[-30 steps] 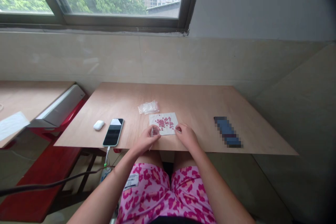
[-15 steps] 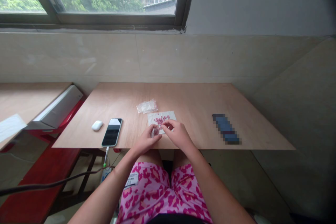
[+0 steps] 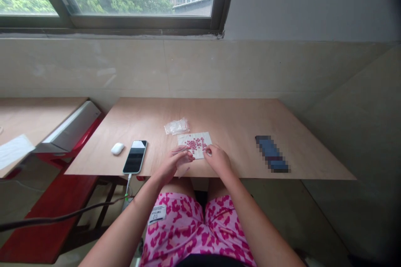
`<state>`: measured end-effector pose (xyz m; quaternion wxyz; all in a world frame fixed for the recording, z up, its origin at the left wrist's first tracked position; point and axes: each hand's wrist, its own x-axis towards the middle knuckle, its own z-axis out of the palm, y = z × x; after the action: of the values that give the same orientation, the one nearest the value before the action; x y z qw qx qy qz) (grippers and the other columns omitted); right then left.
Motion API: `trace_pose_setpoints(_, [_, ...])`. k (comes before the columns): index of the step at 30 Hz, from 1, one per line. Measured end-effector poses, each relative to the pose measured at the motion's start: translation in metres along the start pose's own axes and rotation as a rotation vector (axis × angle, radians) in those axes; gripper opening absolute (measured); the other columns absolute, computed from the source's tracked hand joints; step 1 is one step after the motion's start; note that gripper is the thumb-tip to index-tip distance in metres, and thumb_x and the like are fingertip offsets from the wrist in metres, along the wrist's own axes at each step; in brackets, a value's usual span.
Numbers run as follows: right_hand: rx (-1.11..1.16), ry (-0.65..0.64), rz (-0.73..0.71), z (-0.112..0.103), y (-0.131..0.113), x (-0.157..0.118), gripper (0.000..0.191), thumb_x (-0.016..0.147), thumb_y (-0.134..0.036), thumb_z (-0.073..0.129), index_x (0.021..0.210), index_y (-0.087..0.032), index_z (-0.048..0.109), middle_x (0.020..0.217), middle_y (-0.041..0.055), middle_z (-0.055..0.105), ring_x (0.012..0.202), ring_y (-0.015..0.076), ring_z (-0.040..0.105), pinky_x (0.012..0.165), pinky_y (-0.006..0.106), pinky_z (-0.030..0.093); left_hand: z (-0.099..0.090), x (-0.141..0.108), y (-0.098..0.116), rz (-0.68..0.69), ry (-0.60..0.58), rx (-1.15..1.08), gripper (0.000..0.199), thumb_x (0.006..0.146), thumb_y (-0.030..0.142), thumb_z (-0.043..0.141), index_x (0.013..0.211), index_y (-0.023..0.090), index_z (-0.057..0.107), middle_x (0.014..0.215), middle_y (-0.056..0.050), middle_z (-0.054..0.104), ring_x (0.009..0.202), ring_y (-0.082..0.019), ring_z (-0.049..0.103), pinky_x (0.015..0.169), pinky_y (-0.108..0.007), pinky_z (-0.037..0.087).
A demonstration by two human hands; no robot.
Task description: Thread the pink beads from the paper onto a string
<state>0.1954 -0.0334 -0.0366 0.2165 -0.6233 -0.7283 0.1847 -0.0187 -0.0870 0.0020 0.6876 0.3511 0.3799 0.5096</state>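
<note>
A white sheet [image 3: 206,135] lies near the table's front edge, with many small pinkish-red beads [image 3: 194,144] scattered over it. At its lower left, my left hand [image 3: 172,162] is closed on a small clear plastic bag [image 3: 184,171], part of which hangs below the fingers. My right hand [image 3: 219,159] is at the sheet's right side, thumb and fingertips drawn together by the outermost beads. Whether a bead sits between those fingertips is too small to make out.
A crumpled clear plastic wrapper [image 3: 177,126] lies behind the sheet. To the left are a phone [image 3: 135,157] with a cable plugged in and a white earbud case [image 3: 118,149]. A pixelated dark object [image 3: 272,153] lies to the right. The wooden table [image 3: 238,117] meets the wall.
My right hand has moved right, away from my left hand, down to the beads at the sheet's right side. My left hand has turned, and the bag now hangs lower.
</note>
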Motion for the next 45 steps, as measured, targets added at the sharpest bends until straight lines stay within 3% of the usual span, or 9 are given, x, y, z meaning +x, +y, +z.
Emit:
trace_pose_setpoints(5, [0.059,0.010,0.004,0.001,0.002,0.001,0.009,0.092,-0.020,0.065,0.091,-0.020,0.074,0.099,0.0072,0.073,0.088,0.0193,0.067,0.075,0.025,0.045,0.000,0.000,0.001,-0.033,0.006,0.021,0.027,0.084,0.034,0.080,0.097,0.019,0.061,0.090,-0.003,0.067,0.087,-0.019,0.070,0.092,-0.036,0.054])
trace_pose_setpoints(8, [0.300,0.017,0.026,-0.005,-0.005,0.003,0.013,0.092,-0.027,0.065,0.087,-0.019,0.073,0.090,0.0058,0.074,0.080,0.0199,0.068,0.073,0.027,0.048,0.001,-0.002,0.003,-0.033,0.025,0.151,0.028,0.084,0.035,0.079,0.097,0.020,0.059,0.092,-0.003,0.067,0.091,-0.019,0.069,0.093,-0.035,0.053])
trace_pose_setpoints(13, [0.686,0.030,-0.052,-0.038,-0.053,-0.004,0.026,0.095,-0.041,0.062,0.093,-0.018,0.073,0.087,0.0060,0.075,0.079,0.0210,0.069,0.069,0.028,0.052,0.005,-0.004,0.003,-0.024,-0.025,0.316,0.028,0.084,0.033,0.079,0.102,0.020,0.062,0.100,-0.005,0.069,0.101,-0.022,0.067,0.097,-0.036,0.050])
trace_pose_setpoints(16, [0.588,-0.084,-0.219,-0.058,-0.084,-0.011,0.014,0.092,-0.031,0.066,0.092,-0.021,0.075,0.087,0.0034,0.075,0.078,0.0186,0.068,0.071,0.027,0.051,0.007,-0.004,0.000,0.018,-0.052,0.332,0.034,0.085,0.036,0.079,0.111,0.020,0.064,0.114,-0.010,0.070,0.111,-0.026,0.066,0.102,-0.040,0.049])
trace_pose_setpoints(19, [0.492,-0.127,-0.278,-0.064,-0.092,-0.016,0.010,0.091,-0.025,0.067,0.089,-0.022,0.077,0.087,0.0022,0.074,0.075,0.0167,0.065,0.069,0.026,0.049,0.007,-0.005,0.001,0.051,-0.064,0.334,0.039,0.087,0.039,0.078,0.118,0.020,0.064,0.121,-0.012,0.069,0.118,-0.028,0.065,0.106,-0.042,0.048])
trace_pose_setpoints(24, [0.563,-0.036,-0.138,-0.048,-0.060,-0.013,0.019,0.094,-0.034,0.062,0.091,-0.021,0.075,0.086,0.0033,0.076,0.075,0.0185,0.067,0.069,0.027,0.050,0.006,-0.006,0.005,0.031,-0.055,0.359,0.033,0.088,0.040,0.077,0.111,0.019,0.067,0.108,-0.010,0.074,0.109,-0.027,0.070,0.102,-0.042,0.050])
trace_pose_setpoints(32, [0.296,-0.047,-0.027,-0.012,-0.012,-0.012,0.015,0.092,-0.028,0.062,0.089,-0.022,0.076,0.085,0.0027,0.076,0.072,0.0194,0.067,0.071,0.027,0.048,0.004,-0.003,0.006,0.066,0.010,0.435,0.034,0.091,0.046,0.072,0.113,0.019,0.076,0.118,-0.012,0.076,0.118,-0.030,0.068,0.106,-0.044,0.049])
trace_pose_setpoints(39, [0.058,-0.085,-0.071,0.007,-0.030,-0.008,0.014,0.094,-0.021,0.062,0.082,-0.021,0.070,0.086,0.0051,0.073,0.080,0.0195,0.065,0.070,0.025,0.042,0.001,-0.001,0.013,0.134,0.213,0.394,0.030,0.087,0.042,0.076,0.106,0.020,0.070,0.102,-0.008,0.075,0.103,-0.026,0.070,0.086,-0.035,0.054])
trace_pose_setpoints(45, [-0.004,-0.063,-0.008,0.019,-0.049,-0.001,0.007,0.092,-0.026,0.069,0.087,-0.021,0.070,0.097,0.0070,0.072,0.082,0.0202,0.065,0.069,0.027,0.041,-0.003,0.000,0.013,0.096,0.199,0.345,0.029,0.088,0.040,0.072,0.109,0.021,0.064,0.098,-0.005,0.070,0.102,-0.025,0.068,0.083,-0.032,0.052])
